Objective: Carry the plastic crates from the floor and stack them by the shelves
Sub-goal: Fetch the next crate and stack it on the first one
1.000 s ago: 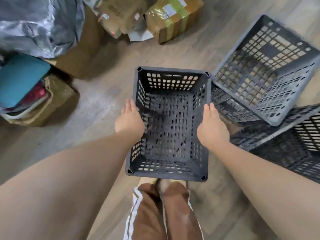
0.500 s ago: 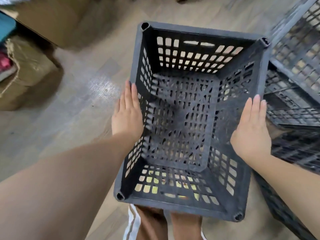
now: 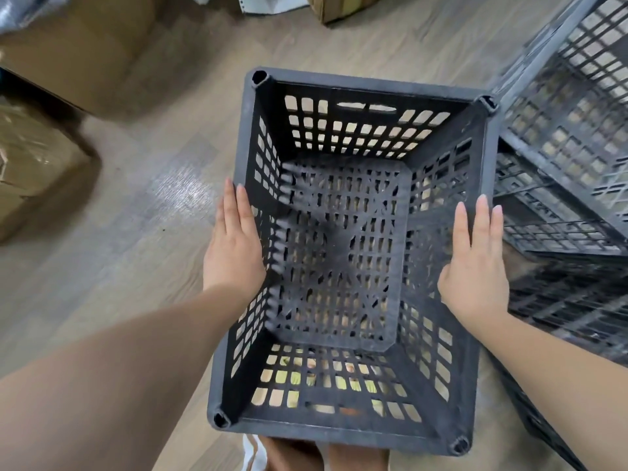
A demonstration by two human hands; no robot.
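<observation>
A dark grey plastic crate with perforated walls fills the middle of the head view, open side up and close to the camera. My left hand presses flat against its left wall, fingers straight. My right hand presses flat on the right rim and wall, fingers straight too. The crate is held between the two palms above the floor. More grey crates lie tilted and piled on the floor to the right.
Cardboard boxes stand at the upper left, and a plastic-wrapped box sits at the left edge. Another box is at the top. Wooden floor shows on the left. My legs are below the crate.
The crate has come up toward the camera and looks much larger. Both hands stay flat on its sides. The view has tipped lower, so the boxes at the back are cut off.
</observation>
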